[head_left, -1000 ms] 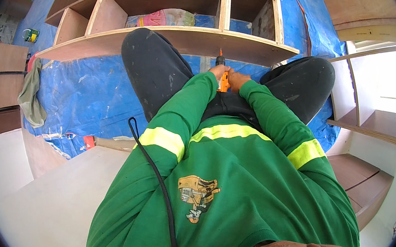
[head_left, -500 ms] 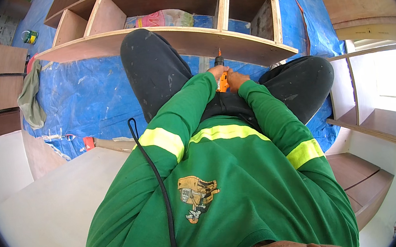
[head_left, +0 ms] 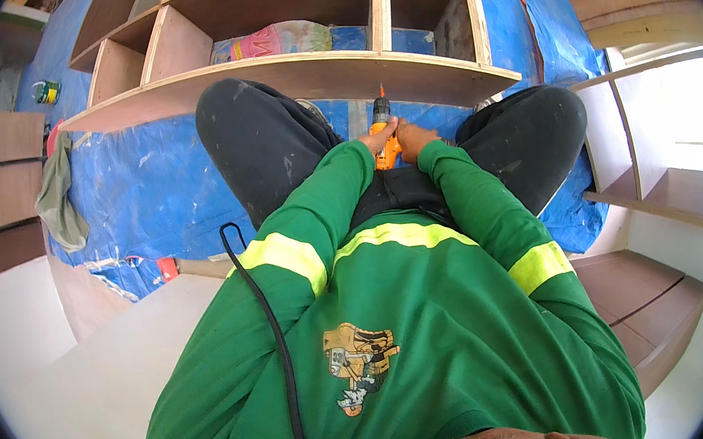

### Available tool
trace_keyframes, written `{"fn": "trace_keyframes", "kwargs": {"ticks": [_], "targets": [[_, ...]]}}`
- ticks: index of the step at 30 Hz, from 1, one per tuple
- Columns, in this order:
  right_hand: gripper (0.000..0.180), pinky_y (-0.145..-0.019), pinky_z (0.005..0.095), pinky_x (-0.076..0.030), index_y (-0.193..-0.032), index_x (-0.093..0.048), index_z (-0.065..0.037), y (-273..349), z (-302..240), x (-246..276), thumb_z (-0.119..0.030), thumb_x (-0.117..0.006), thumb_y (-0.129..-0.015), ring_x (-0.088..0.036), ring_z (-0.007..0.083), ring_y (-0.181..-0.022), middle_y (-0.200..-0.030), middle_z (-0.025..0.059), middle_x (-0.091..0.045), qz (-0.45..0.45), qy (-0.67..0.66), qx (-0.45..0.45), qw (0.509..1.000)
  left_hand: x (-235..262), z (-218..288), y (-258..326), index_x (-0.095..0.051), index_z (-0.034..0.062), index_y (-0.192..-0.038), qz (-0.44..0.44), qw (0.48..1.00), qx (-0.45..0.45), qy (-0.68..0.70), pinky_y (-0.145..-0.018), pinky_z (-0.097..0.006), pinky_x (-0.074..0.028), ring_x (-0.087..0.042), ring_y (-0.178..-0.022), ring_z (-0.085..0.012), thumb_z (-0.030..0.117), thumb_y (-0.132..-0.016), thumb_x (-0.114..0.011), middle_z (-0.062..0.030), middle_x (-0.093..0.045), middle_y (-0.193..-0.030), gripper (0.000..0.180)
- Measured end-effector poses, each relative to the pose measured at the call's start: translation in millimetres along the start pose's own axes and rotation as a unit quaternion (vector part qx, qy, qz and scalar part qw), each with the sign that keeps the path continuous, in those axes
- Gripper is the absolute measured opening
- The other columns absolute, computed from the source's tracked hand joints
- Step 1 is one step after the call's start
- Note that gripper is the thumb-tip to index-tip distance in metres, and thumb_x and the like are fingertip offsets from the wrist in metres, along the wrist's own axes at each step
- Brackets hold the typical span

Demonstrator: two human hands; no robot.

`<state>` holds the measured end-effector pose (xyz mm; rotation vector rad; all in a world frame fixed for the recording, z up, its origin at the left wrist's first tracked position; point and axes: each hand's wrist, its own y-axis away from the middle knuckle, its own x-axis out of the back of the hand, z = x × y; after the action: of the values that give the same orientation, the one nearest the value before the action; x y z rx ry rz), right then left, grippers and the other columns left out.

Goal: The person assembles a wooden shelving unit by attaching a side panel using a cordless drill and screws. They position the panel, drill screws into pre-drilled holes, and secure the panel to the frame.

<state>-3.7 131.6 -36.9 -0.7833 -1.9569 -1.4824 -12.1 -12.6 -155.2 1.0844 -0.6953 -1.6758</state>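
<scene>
Orange drill (head_left: 387, 153) between left hand (head_left: 376, 140) and right hand (head_left: 417, 139), fingers apparently curled around it.

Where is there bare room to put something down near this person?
The widest bare patch is the blue sheet between the cloth, the shelf and the left leg. The white surface beside the left sleeve looks bare too, its tilt unclear. It is crowded between left leg and right leg, where left hand and right hand hold the drill.

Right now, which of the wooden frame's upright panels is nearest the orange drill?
The second panel from the right, almost straight beyond the drill in the picture; the other panels stand off to either side.
</scene>
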Motion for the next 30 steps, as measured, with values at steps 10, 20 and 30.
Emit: {"fn": "trace_keyframes", "kwargs": {"ticks": [10,20,30], "targets": [[0.055,-0.098,0.0656,-0.051,-0.134,-0.051,0.003,3,7,0,-0.009,-0.074,-0.085,-0.068,0.0431,-0.121,-0.128,0.0239,-0.071,0.017,-0.015,0.014,1.0,-20,-9,-1,-0.072,0.0148,-0.12,-0.01,0.994,-0.041,0.104,-0.075,-0.044,-0.06,-0.074,-0.086,-0.0232,0.067,-0.09,-0.075,-0.0051,-0.078,-0.101,0.06],[0.057,-0.099,0.0623,-0.052,-0.135,-0.051,0.002,-4,2,-5,-0.007,-0.076,-0.084,-0.069,0.0413,-0.121,-0.129,0.0224,-0.071,0.001,-0.025,-0.001,1.0,-12,6,20,-0.073,0.0148,-0.12,-0.002,0.993,-0.032,0.11,-0.073,-0.044,-0.06,-0.075,-0.085,-0.0253,0.057,-0.092,-0.078,-0.0058,-0.079,-0.104,0.051],[0.057,-0.1,0.0625,-0.051,-0.137,-0.051,0.001,4,-4,4,-0.009,-0.075,-0.085,-0.068,0.0406,-0.122,-0.13,0.0211,-0.071,-0.004,0.0,-0.009,1.0,-13,1,11,-0.072,0.0162,-0.122,-0.042,0.987,-0.052,0.149,-0.076,-0.047,-0.061,-0.076,-0.089,-0.026,0.058,-0.094,-0.075,-0.0071,-0.078,-0.109,0.051]]}}
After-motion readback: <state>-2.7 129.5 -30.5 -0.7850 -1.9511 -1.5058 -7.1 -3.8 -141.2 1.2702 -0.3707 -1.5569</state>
